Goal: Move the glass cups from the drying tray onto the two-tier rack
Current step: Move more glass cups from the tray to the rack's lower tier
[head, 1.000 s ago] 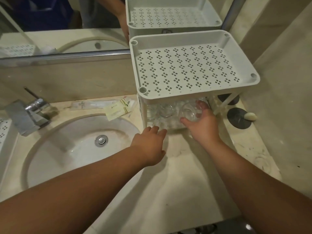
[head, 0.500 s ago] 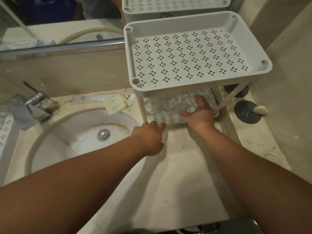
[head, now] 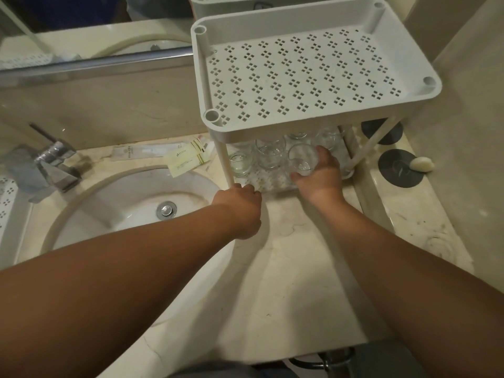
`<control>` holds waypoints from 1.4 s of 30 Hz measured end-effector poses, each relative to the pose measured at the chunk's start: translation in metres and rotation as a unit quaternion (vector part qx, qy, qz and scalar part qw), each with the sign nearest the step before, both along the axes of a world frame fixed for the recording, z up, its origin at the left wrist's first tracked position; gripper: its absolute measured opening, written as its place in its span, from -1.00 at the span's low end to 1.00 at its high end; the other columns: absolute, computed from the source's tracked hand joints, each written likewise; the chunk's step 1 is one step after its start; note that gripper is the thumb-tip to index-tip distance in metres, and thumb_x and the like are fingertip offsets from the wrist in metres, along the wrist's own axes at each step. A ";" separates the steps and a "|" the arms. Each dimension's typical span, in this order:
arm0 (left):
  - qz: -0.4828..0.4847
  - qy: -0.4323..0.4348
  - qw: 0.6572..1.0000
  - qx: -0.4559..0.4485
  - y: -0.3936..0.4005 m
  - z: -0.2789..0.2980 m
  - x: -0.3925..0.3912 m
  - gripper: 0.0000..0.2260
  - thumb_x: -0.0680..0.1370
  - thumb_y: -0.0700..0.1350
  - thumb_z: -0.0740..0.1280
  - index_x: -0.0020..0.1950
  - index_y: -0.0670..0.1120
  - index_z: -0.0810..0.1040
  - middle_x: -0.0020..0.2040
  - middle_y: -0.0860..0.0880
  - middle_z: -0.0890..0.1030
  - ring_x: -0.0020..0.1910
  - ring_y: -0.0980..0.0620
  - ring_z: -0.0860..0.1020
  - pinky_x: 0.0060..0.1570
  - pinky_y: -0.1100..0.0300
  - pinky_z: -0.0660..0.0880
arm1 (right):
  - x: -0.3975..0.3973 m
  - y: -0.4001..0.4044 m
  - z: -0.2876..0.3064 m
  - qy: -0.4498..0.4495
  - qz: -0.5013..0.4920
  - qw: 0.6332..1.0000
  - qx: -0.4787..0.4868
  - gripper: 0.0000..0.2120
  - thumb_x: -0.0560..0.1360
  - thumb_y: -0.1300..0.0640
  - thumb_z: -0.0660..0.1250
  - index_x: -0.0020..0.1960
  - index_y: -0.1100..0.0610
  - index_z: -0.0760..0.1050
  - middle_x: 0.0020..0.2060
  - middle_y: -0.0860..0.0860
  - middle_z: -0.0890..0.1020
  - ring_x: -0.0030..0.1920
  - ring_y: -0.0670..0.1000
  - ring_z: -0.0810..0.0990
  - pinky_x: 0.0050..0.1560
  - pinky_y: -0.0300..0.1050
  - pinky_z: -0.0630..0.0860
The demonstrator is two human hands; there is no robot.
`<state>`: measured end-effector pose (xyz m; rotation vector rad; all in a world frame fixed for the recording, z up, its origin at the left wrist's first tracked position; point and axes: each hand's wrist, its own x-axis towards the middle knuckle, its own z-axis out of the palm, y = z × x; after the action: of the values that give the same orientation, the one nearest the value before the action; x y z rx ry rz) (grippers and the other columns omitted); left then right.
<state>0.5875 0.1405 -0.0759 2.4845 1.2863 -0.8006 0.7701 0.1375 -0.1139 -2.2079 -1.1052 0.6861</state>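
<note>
Under the white perforated two-tier rack (head: 313, 77), right hand (head: 319, 175) grips a clear glass cup (head: 301, 159) by its side to seat it; left hand (head: 240, 205), fingers curled, steadies the lower tier's front-left corner.

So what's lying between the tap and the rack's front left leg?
In the head view, two paper sachets lie on the counter between the tap and the leg, behind the sink.

Print on yellow sachet (head: 188, 159) too small to read.

Marble counter (head: 286, 282); sink (head: 131, 203) at my left, tap (head: 51, 165) behind it. Mirror (head: 81, 28) above backsplash. Dim light.
</note>
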 end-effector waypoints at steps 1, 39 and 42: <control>-0.002 0.002 1.000 -0.004 0.001 0.000 0.000 -0.55 0.60 0.06 0.22 0.45 -0.07 0.34 0.29 -0.06 0.44 0.27 -0.12 0.41 -0.11 0.05 0.37 | 0.000 -0.001 0.000 -0.004 -0.001 1.000 -0.008 -0.24 0.42 0.01 0.47 0.51 0.02 0.18 0.41 0.13 0.27 0.24 0.10 0.47 0.01 -0.29 0.30; -0.021 0.023 0.999 0.016 -0.003 -0.005 0.001 -0.47 0.58 0.01 0.24 0.52 -0.12 0.28 0.37 -0.06 0.37 0.26 -0.12 0.37 -0.14 0.07 0.43 | 0.006 0.032 -0.008 0.021 -0.038 0.998 0.033 -0.27 0.43 0.00 0.46 0.49 -0.06 0.17 0.31 0.13 0.29 0.24 0.11 0.44 0.05 -0.27 0.29; -0.018 0.020 1.000 0.015 -0.003 -0.005 0.001 -0.47 0.58 0.00 0.25 0.52 -0.12 0.28 0.36 -0.06 0.37 0.26 -0.12 0.37 -0.12 0.06 0.44 | 0.007 0.035 -0.006 0.016 -0.035 0.999 0.030 -0.26 0.43 0.02 0.47 0.49 -0.04 0.17 0.31 0.13 0.30 0.24 0.11 0.44 0.07 -0.25 0.31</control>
<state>0.5881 0.1376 -0.0809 2.5335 1.2789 -0.8509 0.7767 0.1722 -0.1199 -2.1662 -1.0142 0.6468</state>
